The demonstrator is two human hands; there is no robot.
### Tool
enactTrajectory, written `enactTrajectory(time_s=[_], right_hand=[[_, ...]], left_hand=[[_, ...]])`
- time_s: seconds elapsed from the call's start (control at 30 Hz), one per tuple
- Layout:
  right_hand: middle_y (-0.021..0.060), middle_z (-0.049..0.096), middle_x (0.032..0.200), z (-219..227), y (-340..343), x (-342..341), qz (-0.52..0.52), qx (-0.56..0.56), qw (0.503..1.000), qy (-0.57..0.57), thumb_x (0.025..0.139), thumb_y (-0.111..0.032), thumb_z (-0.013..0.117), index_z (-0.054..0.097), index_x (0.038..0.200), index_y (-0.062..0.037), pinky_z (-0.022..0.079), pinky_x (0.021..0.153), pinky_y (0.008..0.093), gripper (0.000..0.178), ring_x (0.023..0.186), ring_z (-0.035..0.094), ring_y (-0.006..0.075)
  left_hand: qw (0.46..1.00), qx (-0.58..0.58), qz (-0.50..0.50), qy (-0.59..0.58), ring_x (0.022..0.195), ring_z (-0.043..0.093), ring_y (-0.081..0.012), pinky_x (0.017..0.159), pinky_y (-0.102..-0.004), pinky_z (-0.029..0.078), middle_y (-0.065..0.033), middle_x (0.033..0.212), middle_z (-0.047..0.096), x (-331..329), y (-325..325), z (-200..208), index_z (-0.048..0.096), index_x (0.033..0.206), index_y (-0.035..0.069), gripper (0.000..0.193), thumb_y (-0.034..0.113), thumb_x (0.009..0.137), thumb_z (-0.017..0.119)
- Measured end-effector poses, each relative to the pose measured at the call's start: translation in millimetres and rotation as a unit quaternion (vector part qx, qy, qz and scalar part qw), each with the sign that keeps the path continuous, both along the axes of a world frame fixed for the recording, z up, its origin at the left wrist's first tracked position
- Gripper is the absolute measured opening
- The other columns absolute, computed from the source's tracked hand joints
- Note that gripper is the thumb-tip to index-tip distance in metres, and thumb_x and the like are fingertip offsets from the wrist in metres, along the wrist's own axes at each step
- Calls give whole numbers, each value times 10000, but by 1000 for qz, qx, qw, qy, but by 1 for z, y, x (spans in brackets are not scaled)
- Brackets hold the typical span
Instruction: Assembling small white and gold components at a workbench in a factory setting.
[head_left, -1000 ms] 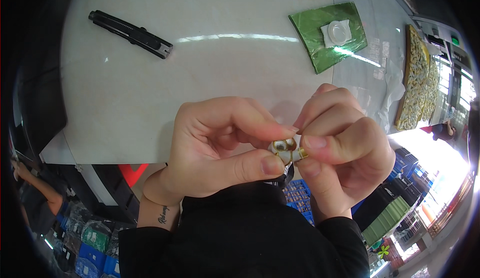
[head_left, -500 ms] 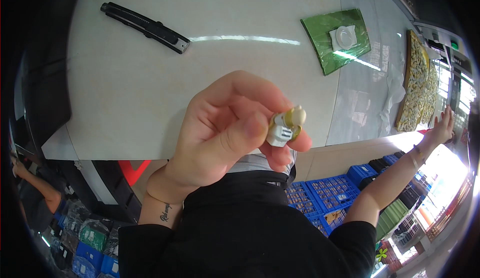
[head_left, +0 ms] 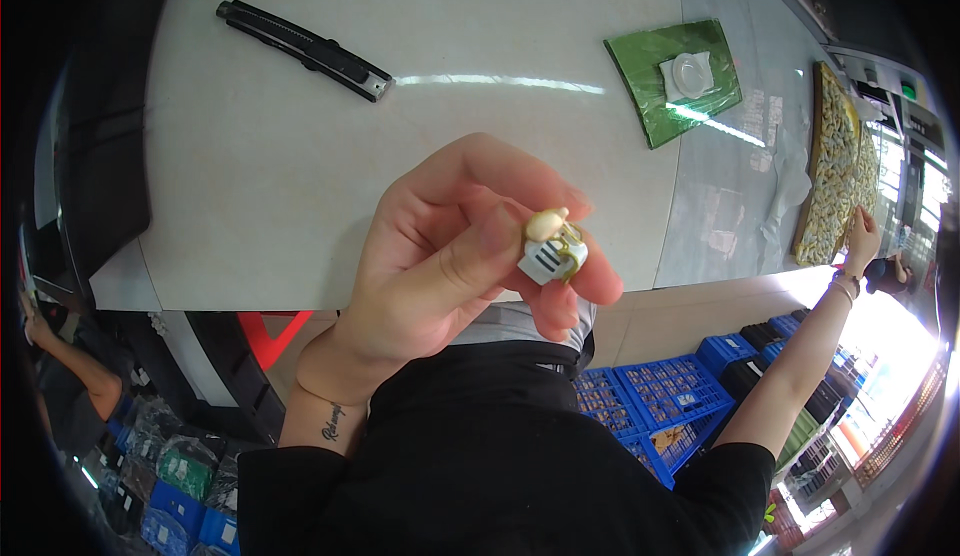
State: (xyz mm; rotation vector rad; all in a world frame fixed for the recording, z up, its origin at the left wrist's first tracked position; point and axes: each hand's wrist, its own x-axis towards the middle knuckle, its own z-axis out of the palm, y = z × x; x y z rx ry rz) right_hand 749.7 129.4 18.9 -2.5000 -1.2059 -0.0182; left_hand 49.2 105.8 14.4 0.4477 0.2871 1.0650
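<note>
In the middle of the view, my left hand (head_left: 440, 246) is closed, its thumb and fingers pinching a small white and olive-gold piece (head_left: 545, 261). The piece has dark slots on its white face and a cream rounded knob on top. My right arm stretches far to the right. There my right hand (head_left: 862, 238) is at the near edge of a tray (head_left: 822, 156) of many small pale pieces, its fingers drawn together. Whatever those fingers hold is too small to tell.
A black utility knife (head_left: 305, 51) lies at the table's far left. Toward the far right, a green plastic-wrapped sheet (head_left: 635, 81) bears a small round white item (head_left: 690, 75). Blue crates (head_left: 675, 391) stand below the table on the right. Another person's arm (head_left: 85, 371) shows at the left.
My right hand has come in to the tray's edge from beyond it, and its spread fingers have drawn together. In my left hand the small piece has turned, showing its slotted face more.
</note>
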Motion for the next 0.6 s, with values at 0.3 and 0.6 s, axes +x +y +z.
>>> enactTrajectory(time_s=[0.3,0.6], right_hand=[[60,642,849,6,1,-10,82,-35,996,-23,809,-262,582,613,1003,-7,430,666,231,322,740,568,120],[92,573,813,44,11,-139,110,374,879,273,841,-70,419,521,1019,68,417,648,245,247,763,536,121]], left_hand=[[999,43,2,8,619,607,-207,534,-279,537,-266,825,567,-3,1,-4,406,970,41,215,167,851,533],[1000,10,-12,-21,651,614,-199,544,-272,539,-258,857,562,-2,1,-2,403,985,57,270,166,818,586]])
